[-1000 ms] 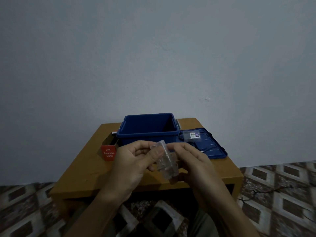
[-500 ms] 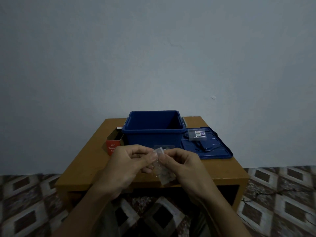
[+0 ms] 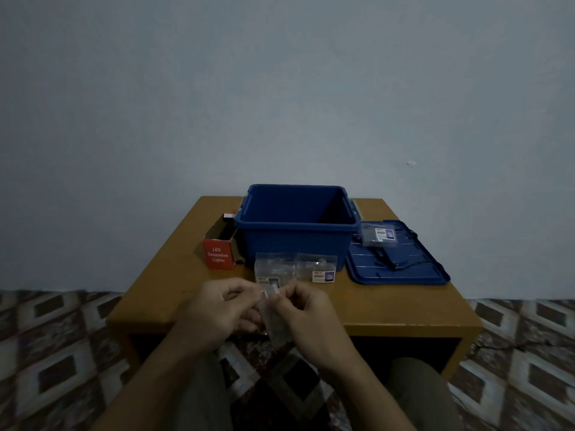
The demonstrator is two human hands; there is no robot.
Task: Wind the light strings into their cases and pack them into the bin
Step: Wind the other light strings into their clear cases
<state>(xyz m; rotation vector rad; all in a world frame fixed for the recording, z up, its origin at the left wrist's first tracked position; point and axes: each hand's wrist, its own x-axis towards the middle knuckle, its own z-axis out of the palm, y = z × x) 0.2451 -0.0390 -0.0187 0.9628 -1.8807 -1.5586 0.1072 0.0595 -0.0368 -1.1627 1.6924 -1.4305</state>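
Observation:
Over the table's near edge, my left hand (image 3: pixel 217 309) and my right hand (image 3: pixel 306 312) both pinch the top of a clear plastic case (image 3: pixel 275 325) that hangs between them. Two more clear cases lie on the table just beyond: one (image 3: pixel 270 270) on the left and one (image 3: pixel 317 267) with a label on the right. The open blue bin (image 3: pixel 295 225) stands behind them, with no contents visible inside. Another packed case (image 3: pixel 378 234) lies on the blue lid (image 3: pixel 396 262) to the bin's right, next to a dark cord (image 3: pixel 385 259).
A red box (image 3: pixel 219 258) marked LED Decorative Lights lies open left of the bin. The wooden table (image 3: pixel 389 306) stands against a plain wall. Patterned floor tiles surround it, and my knees sit under the near edge.
The view has tilted down and my hands have lowered toward the table's near edge, still pinching the clear case. Two clear cases in front of the bin have come into sight.

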